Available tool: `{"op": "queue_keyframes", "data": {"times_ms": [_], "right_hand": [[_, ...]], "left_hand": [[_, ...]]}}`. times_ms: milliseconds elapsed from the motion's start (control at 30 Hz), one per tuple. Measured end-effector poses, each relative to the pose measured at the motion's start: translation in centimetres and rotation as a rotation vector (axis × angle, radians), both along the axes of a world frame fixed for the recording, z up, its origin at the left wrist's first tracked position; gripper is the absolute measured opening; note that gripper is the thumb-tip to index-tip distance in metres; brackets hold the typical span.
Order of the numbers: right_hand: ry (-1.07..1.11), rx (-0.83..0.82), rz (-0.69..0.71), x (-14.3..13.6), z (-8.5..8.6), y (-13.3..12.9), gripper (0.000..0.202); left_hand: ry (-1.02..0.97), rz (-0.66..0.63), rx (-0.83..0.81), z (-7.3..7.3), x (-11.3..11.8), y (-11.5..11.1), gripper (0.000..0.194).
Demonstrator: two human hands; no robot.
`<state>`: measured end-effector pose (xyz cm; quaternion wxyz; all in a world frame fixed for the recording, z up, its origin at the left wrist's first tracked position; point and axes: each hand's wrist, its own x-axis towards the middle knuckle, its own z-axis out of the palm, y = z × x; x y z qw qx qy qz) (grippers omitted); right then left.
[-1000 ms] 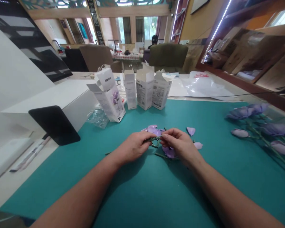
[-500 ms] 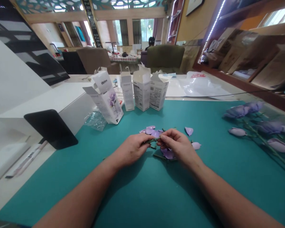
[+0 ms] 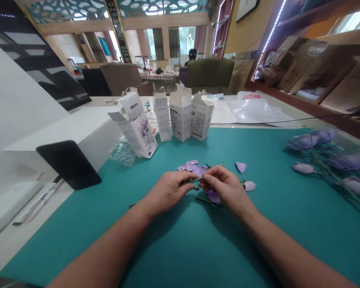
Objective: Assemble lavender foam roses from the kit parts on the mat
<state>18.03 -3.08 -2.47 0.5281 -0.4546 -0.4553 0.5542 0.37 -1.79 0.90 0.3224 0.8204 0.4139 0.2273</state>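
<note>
Green and slim, a rod-like stem piece [image 3: 197, 180] sits at twelve o'clock before you, pinched in your left hand [image 3: 171, 189] and your right hand [image 3: 223, 182]; curved purple petals [image 3: 199, 171] lie just beyond on the teal-topped bench [image 3: 171, 252], long-stemmed lilac flowers [image 3: 345, 161] at two o'clock

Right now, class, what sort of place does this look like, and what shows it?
Probably a craft studio or shop workroom, though I can't tell which. Clues: a teal tabletop mat with loose purple petals, LED-lit shelving holding brown packages, and an olive upholstered chair beyond.
</note>
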Motion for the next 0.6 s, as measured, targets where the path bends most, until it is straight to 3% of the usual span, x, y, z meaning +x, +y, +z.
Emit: {"op": "queue_keyframes", "data": {"times_ms": [233,600], "right_hand": [[-0.022,0.074,0.006,-0.40,-0.03,-0.43,0.035],[-0.003,0.077,0.004,-0.88,0.08,-0.82,0.033]], "left_hand": [[0.056,0.050,0.100,-0.13,0.42,-0.43,0.016],[0.134,0.029,0.273,-0.95,0.52,-0.60,0.017]]}}
